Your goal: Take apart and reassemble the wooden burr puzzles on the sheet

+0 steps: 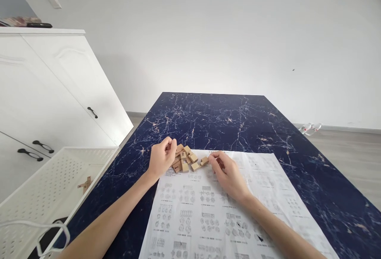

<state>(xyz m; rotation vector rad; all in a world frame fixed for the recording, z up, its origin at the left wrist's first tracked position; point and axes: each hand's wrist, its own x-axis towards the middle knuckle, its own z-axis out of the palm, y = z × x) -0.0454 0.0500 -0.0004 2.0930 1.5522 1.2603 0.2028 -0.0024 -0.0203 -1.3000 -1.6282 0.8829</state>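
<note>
A small pile of wooden puzzle pieces [185, 156], some marked with black numbers or strokes, lies at the far left part of a printed paper sheet [184, 199]. At the pile's left edge is my left hand [162, 156], its fingers curled closed; whatever may be inside them is hidden. On the other side, my right hand [225, 171] has thumb and forefinger pinched at the right end of a notched wooden block [204, 161]. Its other fingers are bent inward. The sheet shows rows of small diagrams, too faint to read.
The sheet lies on a dark blue marbled table [208, 120]. Left of it stands a white perforated basket [44, 183] holding a wooden cross-shaped piece [85, 185] and a white cable [64, 229]. A white cabinet [68, 80] is behind the basket. Clear plastic items [310, 128] appear beyond the table's right edge.
</note>
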